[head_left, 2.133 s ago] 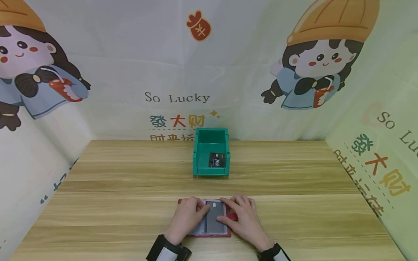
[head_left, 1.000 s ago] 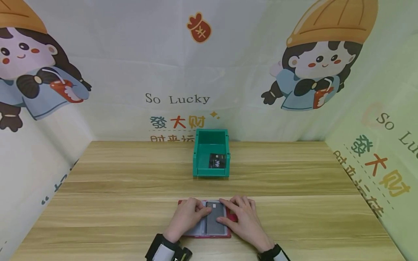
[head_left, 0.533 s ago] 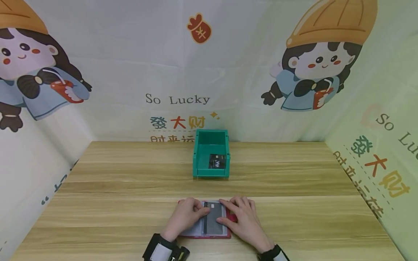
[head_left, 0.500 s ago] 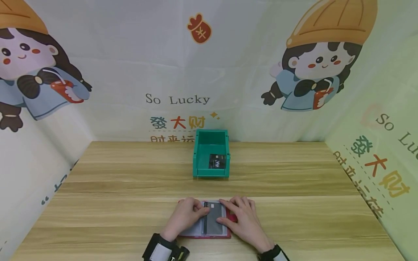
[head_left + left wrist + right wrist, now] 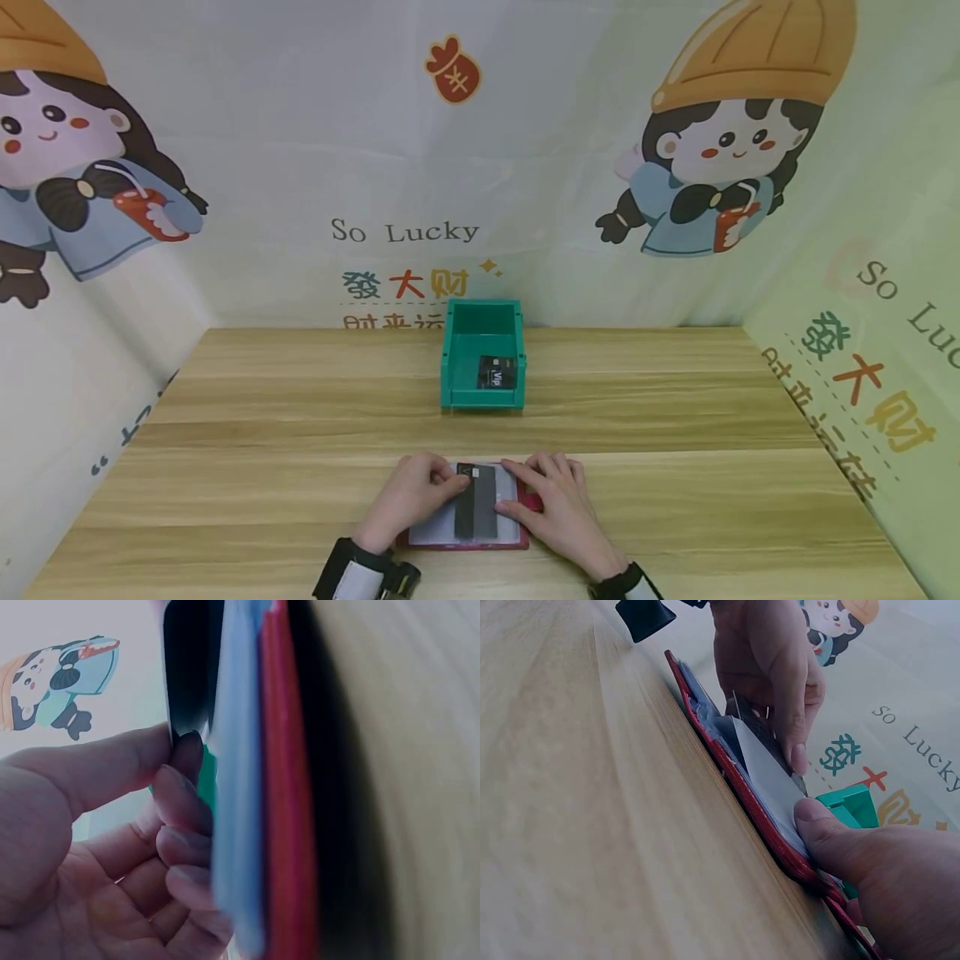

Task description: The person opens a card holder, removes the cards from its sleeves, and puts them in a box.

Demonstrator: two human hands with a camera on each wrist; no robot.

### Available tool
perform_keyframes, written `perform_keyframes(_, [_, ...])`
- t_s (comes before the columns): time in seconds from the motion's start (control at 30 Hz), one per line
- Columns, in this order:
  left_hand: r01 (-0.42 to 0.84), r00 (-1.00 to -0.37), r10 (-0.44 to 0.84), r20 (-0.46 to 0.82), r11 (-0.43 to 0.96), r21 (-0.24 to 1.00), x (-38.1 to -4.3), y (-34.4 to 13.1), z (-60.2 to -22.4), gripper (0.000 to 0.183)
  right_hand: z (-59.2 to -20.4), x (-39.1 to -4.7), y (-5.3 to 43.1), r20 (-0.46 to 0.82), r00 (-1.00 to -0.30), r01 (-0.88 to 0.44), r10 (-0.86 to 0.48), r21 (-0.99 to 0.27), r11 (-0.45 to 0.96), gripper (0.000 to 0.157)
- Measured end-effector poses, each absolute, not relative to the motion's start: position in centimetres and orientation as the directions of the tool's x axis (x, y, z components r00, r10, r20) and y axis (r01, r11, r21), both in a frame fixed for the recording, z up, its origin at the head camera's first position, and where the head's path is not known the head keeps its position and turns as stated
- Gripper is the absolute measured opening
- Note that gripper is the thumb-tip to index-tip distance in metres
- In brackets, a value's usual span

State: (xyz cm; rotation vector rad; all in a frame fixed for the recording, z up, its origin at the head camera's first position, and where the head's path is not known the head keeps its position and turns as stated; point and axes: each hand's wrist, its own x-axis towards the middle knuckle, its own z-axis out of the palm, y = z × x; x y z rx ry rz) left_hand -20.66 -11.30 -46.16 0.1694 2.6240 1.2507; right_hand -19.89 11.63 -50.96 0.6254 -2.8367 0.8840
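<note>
A red card holder (image 5: 465,547) with clear plastic sleeves (image 5: 431,531) lies spread on the table near the front. My left hand (image 5: 408,498) pinches a dark card (image 5: 464,512) between thumb and index finger. The card's left strip sticks out of a sleeve; its greyer right part shows through the plastic. In the left wrist view the card (image 5: 193,667) stands raised at the fingertips, with the other fingers curled beside the sleeves. My right hand (image 5: 555,508) rests on the holder's right side, its thumb pressing the sleeve (image 5: 769,791) in the right wrist view.
Behind the holder, at the back of the wooden table (image 5: 300,417), stands a green bin (image 5: 482,400) with a black "Vip" card (image 5: 497,372) inside. A printed white cloth (image 5: 540,208) hangs behind and at both sides. A red tab (image 5: 533,501) shows beneath my right hand.
My left hand has moved left with the dark card, which has slid partly out of its sleeve. The right hand stays in place on the holder. The view has shifted slightly.
</note>
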Motion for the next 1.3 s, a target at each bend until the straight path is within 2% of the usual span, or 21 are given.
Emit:
perform_keyframes(0.23, [0.029,-0.973,0.197,-0.123,0.629,0.777,-20.5,-11.7,-45.9,0.019,-50.9,-19.9,11.6,0.204,-0.912,-0.408,-0.355,-0.527,0.745,0.051])
perform_keyframes(0.63, [-0.021,-0.985,0.131,-0.114,0.561,0.827,-19.9,-12.6,-44.7,0.013,-50.7,-19.9,11.6,0.19,-0.918,-0.395,-0.349,-0.541,0.743,0.051])
perform_keyframes(0.97, [-0.055,-0.99,0.079,-0.117,0.545,0.837,-20.3,-13.8,-44.1,0.018,-51.0,-19.9,11.6,0.193,-0.917,-0.395,-0.348,-0.547,0.738,0.051])
perform_keyframes(1.1, [-0.048,-0.997,0.031,-0.076,0.524,0.85,-20.8,-14.1,-43.6,0.02,-51.0,-19.9,11.6,0.186,-0.919,-0.391,-0.349,-0.552,0.737,0.051])
perform_keyframes(1.3, [0.034,-0.999,0.032,0.02,0.517,0.855,-21.5,-13.7,-42.5,0.026,-51.0,-19.9,11.6,0.188,-0.919,-0.39,-0.346,-0.554,0.736,0.051])
